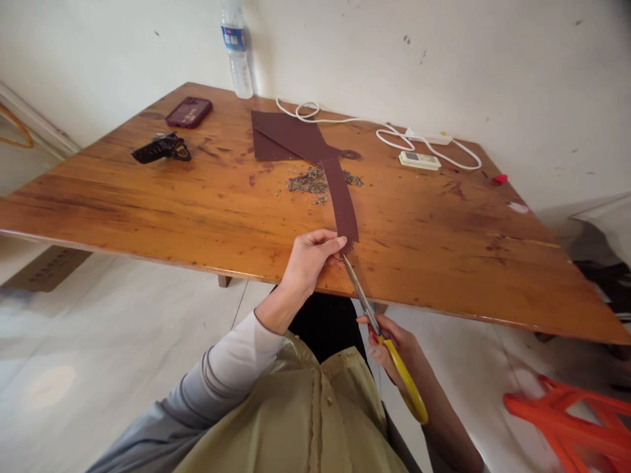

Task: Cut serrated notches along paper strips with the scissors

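My left hand (315, 257) pinches the near end of a long dark maroon strip (342, 200), which looks like paper or thin card. Fine cuts fringe that end. In my right hand (394, 341) is a pair of scissors (363, 299) with yellow and red handles, the blade tips at the fringed end beside my left fingers. The strip's far end rests over a small heap of dark, thin shreds (308, 180) on the wooden table (221, 223). Behind the heap lie larger maroon sheets (286, 135), partly overlapping.
A plastic bottle (239, 66) stands against the wall. At the left are a maroon phone case (190, 112) and a black strapped item (160, 148). A white cable (345, 120) runs along the back, near a white remote (419, 160). An orange stool (572, 414) stands at lower right.
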{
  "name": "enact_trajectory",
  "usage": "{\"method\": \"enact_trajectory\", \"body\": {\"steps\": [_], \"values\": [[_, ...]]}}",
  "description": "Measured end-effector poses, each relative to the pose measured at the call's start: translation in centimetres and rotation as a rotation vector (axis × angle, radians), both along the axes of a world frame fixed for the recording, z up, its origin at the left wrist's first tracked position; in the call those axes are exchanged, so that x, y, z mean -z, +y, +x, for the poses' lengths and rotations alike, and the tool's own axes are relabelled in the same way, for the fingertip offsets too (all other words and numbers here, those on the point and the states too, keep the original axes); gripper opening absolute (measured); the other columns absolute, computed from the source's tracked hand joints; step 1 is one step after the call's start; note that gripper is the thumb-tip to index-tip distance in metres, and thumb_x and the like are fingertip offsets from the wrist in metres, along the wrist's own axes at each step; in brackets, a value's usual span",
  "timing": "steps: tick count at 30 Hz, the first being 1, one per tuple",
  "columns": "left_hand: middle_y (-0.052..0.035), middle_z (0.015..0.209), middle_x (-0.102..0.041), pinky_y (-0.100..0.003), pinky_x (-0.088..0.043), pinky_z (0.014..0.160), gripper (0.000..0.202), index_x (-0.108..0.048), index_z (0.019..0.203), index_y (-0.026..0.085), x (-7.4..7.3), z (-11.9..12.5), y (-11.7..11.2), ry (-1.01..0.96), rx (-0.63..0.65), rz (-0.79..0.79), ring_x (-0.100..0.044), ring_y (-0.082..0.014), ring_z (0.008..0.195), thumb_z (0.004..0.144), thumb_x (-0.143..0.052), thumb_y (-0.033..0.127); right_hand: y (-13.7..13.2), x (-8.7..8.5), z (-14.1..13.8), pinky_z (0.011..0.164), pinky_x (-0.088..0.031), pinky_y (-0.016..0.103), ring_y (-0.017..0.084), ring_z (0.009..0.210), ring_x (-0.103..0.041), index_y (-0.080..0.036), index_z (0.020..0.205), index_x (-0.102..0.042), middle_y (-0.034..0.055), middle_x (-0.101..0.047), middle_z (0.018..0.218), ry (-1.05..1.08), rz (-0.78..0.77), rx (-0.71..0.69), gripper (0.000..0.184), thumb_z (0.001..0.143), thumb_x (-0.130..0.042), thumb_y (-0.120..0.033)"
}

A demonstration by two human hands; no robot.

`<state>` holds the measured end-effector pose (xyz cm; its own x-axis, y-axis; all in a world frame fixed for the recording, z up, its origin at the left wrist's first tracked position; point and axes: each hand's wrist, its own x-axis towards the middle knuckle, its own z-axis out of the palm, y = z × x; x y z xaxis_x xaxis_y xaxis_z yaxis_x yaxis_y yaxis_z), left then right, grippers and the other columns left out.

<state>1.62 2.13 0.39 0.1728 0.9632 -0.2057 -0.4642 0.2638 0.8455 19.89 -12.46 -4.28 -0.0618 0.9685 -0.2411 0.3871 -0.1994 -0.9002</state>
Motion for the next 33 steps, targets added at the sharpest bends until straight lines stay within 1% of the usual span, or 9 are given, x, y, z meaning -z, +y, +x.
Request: {"method": "enact_trajectory", "body": {"steps": [2, 7, 11, 16, 19, 23, 26, 30, 33], "values": [[0.0025, 0.06, -0.062, -0.021, -0.05, 0.052, 0.02, -0.069, 0.063, 0.014, 0.0, 0.0, 0.0, 0.002, 0.003, -0.007, -0.056, -0.0071, 0.05, 0.059, -0.084, 0.027, 0.0, 0.1, 0.1, 0.049, -0.039, 0.024, 0.013, 0.053, -0.043, -0.016, 0.114, -0.071, -0.0041, -0.048, 0.064, 0.003, 0.015, -0.001, 0.041, 0.078, -0.07, -0.037], [0.0025, 0.06, -0.061, -0.021, -0.049, 0.051, 0.019, -0.069, 0.063, 0.014, -0.1, 0.0, 0.0, 0.016, 0.012, -0.005, -0.056, -0.0072, 0.05, 0.061, -0.083, 0.026, 0.1, 0.3, 0.2, 0.044, -0.034, 0.023, 0.012, 0.049, -0.039, -0.017, 0.114, -0.071, -0.0043, -0.047, 0.065, 0.0, -0.015, 0.003, 0.041, 0.081, -0.071, -0.04], [0.0018, 0.061, -0.062, -0.021, -0.05, 0.052, 0.02, -0.069, 0.063, 0.014, 0.0, -0.1, 0.0, 0.034, 0.012, -0.006, -0.056, -0.0074, 0.05, 0.062, -0.084, 0.027, 0.2, 0.4, 0.2, 0.047, -0.037, 0.024, 0.013, 0.05, -0.04, -0.018, 0.111, -0.072, -0.0039, -0.049, 0.064, -0.02, 0.019, -0.025, 0.042, 0.08, -0.073, -0.046], [0.0017, 0.062, -0.063, -0.02, -0.051, 0.052, 0.021, -0.071, 0.064, 0.014, 0.1, -0.2, -0.1, 0.025, 0.02, -0.006, -0.057, -0.007, 0.049, 0.06, -0.085, 0.028, -0.2, 0.9, -0.3, 0.046, -0.031, 0.026, 0.013, 0.05, -0.035, -0.019, 0.102, -0.072, -0.0049, -0.041, 0.062, -0.025, 0.084, 0.065, 0.045, 0.081, -0.067, -0.058], [0.002, 0.062, -0.063, -0.02, -0.052, 0.051, 0.024, -0.071, 0.064, 0.013, -0.1, -0.3, 0.0, -0.012, 0.028, -0.028, -0.057, -0.0071, 0.049, 0.056, -0.088, 0.029, -0.2, 1.3, -0.6, 0.047, -0.03, 0.026, 0.014, 0.05, -0.034, -0.02, 0.097, -0.073, -0.0052, -0.039, 0.06, -0.078, 0.115, 0.086, 0.036, 0.081, -0.068, -0.052], [0.0017, 0.062, -0.063, -0.021, -0.054, 0.051, 0.029, -0.071, 0.063, 0.012, -0.4, -0.5, 0.0, -0.025, 0.05, -0.051, -0.058, -0.0074, 0.048, 0.052, -0.09, 0.03, -0.1, 1.6, -0.7, 0.045, -0.033, 0.025, 0.013, 0.048, -0.033, -0.021, 0.091, -0.072, -0.0061, -0.038, 0.058, -0.149, 0.165, 0.103, 0.027, 0.08, -0.069, -0.046], [0.0016, 0.062, -0.063, -0.021, -0.056, 0.053, 0.03, -0.071, 0.064, 0.012, -0.4, -0.7, 0.1, -0.025, 0.06, -0.056, -0.059, -0.0076, 0.049, 0.051, -0.091, 0.03, -0.1, 1.6, -0.7, 0.043, -0.034, 0.025, 0.013, 0.047, -0.033, -0.022, 0.091, -0.072, -0.0065, -0.036, 0.055, -0.151, 0.191, 0.111, 0.028, 0.081, -0.069, -0.048], [0.0009, 0.06, -0.062, -0.023, -0.057, 0.056, 0.029, -0.071, 0.066, 0.012, -0.3, -0.9, 0.1, -0.018, 0.088, -0.061, -0.06, -0.0088, 0.051, 0.054, -0.09, 0.03, -0.2, 2.0, -0.8, 0.043, -0.034, 0.025, 0.014, 0.047, -0.034, -0.023, 0.09, -0.071, -0.0054, -0.038, 0.055, -0.153, 0.202, 0.119, 0.032, 0.082, -0.066, -0.054], [0.0002, 0.059, -0.063, -0.024, -0.058, 0.056, 0.029, -0.071, 0.066, 0.011, -0.2, -1.0, 0.2, -0.015, 0.095, -0.057, -0.06, -0.0094, 0.051, 0.054, -0.09, 0.029, -0.2, 2.3, -0.8, 0.044, -0.035, 0.025, 0.014, 0.047, -0.035, -0.023, 0.089, -0.071, -0.0049, -0.041, 0.056, -0.15, 0.209, 0.13, 0.03, 0.084, -0.065, -0.052]]}}
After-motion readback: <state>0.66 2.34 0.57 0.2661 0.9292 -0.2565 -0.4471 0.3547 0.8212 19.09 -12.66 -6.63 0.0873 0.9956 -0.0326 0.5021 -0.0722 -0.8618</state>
